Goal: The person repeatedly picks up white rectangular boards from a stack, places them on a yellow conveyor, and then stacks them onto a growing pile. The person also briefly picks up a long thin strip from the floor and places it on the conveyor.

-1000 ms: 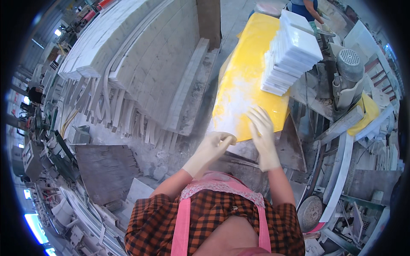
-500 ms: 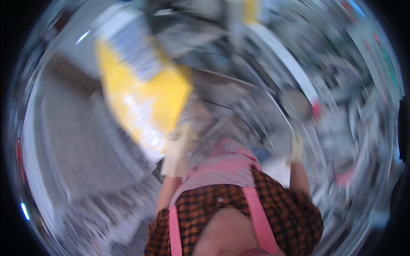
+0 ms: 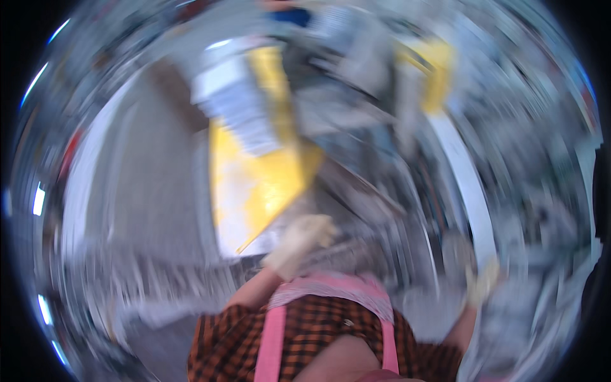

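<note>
The picture is smeared by motion. My left hand (image 3: pixel 302 243), in a cream glove, is in front of my body, just below and right of the near corner of a large glossy yellow thing (image 3: pixel 270 191). Its fingers look bent, but blur hides whether they hold anything. On the yellow thing's far part lies a whitish-grey stack (image 3: pixel 238 105) that I cannot identify. Off to the right, my right hand (image 3: pixel 484 281), gloved the same way, has its thumb apart from the fingers. Nothing shows in it. It is near the lower end of a long white strip (image 3: pixel 468 181).
A broad grey panel (image 3: pixel 156 172) with a pale edge takes up the left side. Another yellow object (image 3: pixel 438 73) stands at the far right, by the strip's upper end. Blurred grey clutter fills the middle and right. My pink apron (image 3: pixel 337 290) shows below.
The whole view has swung, so the yellow thing and grey panel appear farther right and more upright. My left hand now appears off the yellow thing's near corner; my right hand appears lower and farther right.
</note>
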Available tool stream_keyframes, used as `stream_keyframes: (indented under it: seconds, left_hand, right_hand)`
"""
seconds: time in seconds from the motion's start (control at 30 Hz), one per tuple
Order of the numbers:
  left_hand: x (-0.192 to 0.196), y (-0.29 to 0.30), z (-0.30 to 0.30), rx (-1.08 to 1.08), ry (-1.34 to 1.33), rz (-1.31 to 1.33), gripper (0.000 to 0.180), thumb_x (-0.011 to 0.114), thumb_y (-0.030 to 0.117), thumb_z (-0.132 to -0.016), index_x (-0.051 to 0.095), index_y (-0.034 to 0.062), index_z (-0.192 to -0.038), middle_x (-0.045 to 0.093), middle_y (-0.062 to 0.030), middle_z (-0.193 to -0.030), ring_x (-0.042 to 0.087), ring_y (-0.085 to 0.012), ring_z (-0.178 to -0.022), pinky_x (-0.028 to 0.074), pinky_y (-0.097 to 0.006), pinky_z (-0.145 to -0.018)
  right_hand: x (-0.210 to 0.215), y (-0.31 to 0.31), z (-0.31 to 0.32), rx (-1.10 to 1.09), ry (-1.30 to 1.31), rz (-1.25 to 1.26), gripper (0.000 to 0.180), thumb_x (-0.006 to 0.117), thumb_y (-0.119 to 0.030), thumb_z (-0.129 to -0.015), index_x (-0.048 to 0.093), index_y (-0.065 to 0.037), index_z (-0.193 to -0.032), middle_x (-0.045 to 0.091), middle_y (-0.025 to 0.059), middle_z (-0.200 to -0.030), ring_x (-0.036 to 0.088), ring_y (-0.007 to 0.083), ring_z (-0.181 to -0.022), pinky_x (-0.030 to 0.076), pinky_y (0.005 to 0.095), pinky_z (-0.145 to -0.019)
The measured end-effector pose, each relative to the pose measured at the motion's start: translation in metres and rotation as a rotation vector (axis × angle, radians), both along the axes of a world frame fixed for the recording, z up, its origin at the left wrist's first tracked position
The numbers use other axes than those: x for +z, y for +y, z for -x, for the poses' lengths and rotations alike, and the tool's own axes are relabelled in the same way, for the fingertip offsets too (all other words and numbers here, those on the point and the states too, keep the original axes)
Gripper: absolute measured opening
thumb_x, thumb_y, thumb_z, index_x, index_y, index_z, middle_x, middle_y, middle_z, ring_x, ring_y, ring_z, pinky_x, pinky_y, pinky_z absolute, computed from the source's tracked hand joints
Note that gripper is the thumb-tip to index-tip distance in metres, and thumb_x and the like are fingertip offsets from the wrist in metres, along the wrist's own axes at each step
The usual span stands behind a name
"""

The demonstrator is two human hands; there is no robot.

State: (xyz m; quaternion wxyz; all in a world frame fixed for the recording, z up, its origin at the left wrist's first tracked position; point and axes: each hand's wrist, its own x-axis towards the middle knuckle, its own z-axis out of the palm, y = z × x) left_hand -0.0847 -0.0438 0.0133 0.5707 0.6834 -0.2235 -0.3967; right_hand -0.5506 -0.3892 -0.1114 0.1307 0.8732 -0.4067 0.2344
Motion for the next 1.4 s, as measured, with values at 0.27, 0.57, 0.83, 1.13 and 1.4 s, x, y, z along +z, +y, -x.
stream_keyframes:
  seconds: [0.27,0.57,0.83,1.13,1.4]
  left_hand:
    - [-0.012,-0.094,0.029,-0.09,0.069,-0.07,0.041,0.053,0.039,-0.107,0.069,0.002,-0.1,0.066,-0.0015,-0.073,0.062,-0.0105,-0.074,0.049,-0.026,-0.077]
    - [-0.031,-0.127,0.048,-0.138,0.15,-0.071,0.039,0.051,0.038,-0.107,0.07,0.0037,-0.103,0.067,-0.0015,-0.076,0.06,-0.0073,-0.076,0.049,-0.025,-0.075]
    - [-0.007,-0.108,0.046,0.013,0.021,-0.082,0.036,0.054,0.035,-0.104,0.07,0.0044,-0.114,0.071,-0.0007,-0.086,0.062,-0.01,-0.086,0.048,-0.027,-0.085]
    - [-0.017,-0.061,0.039,0.095,0.071,-0.057,0.036,0.056,0.035,-0.103,0.07,0.0057,-0.119,0.073,-0.0017,-0.093,0.063,-0.0107,-0.096,0.047,-0.027,-0.092]
    - [-0.009,-0.03,0.025,0.025,0.093,-0.13,0.042,0.058,0.042,-0.102,0.067,0.0068,-0.124,0.073,-0.0037,-0.099,0.064,-0.0123,-0.1,0.049,-0.028,-0.094]
  right_hand:
    - [0.013,-0.07,-0.005,-0.329,0.244,-0.599,0.134,0.097,-0.02,-0.058,0.016,-0.01,-0.164,0.028,0.0283,-0.163,0.034,0.0419,-0.149,0.033,0.0437,-0.122]
    - [0.039,-0.089,-0.034,-0.096,0.076,-0.57,0.121,0.096,-0.028,-0.06,0.03,-0.003,-0.158,0.041,0.0292,-0.154,0.046,0.0446,-0.138,0.039,0.046,-0.115]
    - [0.048,-0.101,-0.072,-0.195,0.328,-0.522,0.131,0.098,-0.029,-0.055,0.023,-0.001,-0.159,0.058,0.0281,-0.133,0.056,0.044,-0.124,0.047,0.0454,-0.104]
    - [0.028,-0.142,-0.053,-0.168,0.383,-0.67,0.142,0.1,-0.034,-0.048,0.02,-0.01,-0.162,0.06,0.0264,-0.132,0.061,0.0432,-0.121,0.051,0.0473,-0.1]
    - [0.038,-0.123,-0.058,-0.318,0.232,-0.708,0.127,0.096,-0.025,-0.052,0.03,-0.003,-0.157,0.06,0.0251,-0.137,0.057,0.0417,-0.128,0.046,0.0453,-0.109]
